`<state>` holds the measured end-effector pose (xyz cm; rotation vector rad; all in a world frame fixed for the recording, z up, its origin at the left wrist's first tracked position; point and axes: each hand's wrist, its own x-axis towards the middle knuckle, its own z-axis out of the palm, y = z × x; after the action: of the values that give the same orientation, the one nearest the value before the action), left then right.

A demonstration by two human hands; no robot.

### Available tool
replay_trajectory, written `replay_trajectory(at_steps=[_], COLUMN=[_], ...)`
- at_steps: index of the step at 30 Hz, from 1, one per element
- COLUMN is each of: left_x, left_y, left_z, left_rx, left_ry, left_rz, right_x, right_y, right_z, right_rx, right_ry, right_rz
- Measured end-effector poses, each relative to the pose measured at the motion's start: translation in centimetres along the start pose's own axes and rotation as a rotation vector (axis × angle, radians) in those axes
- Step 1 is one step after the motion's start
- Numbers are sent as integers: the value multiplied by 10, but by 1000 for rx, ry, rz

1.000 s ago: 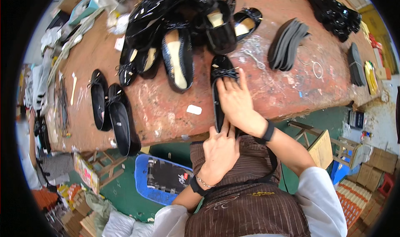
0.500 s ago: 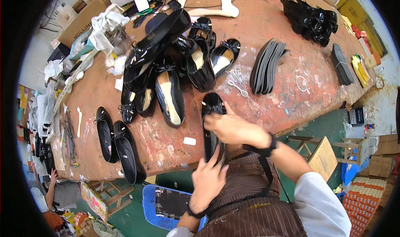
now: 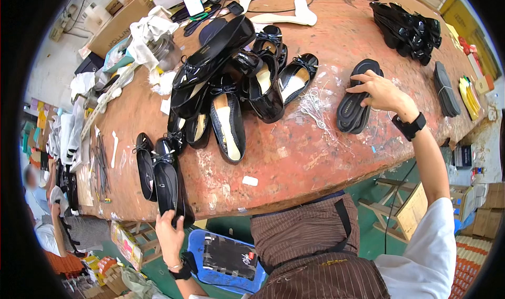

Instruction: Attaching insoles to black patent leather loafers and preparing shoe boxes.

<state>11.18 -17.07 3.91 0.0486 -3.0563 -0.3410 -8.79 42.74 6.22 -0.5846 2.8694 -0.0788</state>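
At the near edge of a worn reddish workbench (image 3: 294,157), the left hand (image 3: 169,235) closes its fingers around the heel end of a black ballet flat (image 3: 167,186), which lies at the table's lip beside a matching flat (image 3: 144,165). Across the bench, the right hand (image 3: 381,91), a dark watch at its wrist, presses spread fingertips onto a small stack of black insoles (image 3: 355,102), pinching nothing. The step in hand looks like pairing a shoe with its insole; the next move would call for lifting one insole off the stack without dragging the rest. Behind, a heap of glossy black flats (image 3: 231,83) fills the table's middle, further black stacks (image 3: 410,28) wait at the far corner, and a blue crate (image 3: 231,257) sits below the striped apron (image 3: 310,246).
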Motion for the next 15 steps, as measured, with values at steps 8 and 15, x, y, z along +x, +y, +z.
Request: replay_trajectory(at_steps=[8,15], left_x=[0,107], left_y=[55,227], left_z=[-11,-4], left_rx=[440,-388], left_ry=[-27,232], left_rz=[-299,384], right_x=[-36,-66], right_y=[26,28], right_z=[1,10], right_rx=[-52,97], right_ry=[210,355], right_rz=[-138,-95])
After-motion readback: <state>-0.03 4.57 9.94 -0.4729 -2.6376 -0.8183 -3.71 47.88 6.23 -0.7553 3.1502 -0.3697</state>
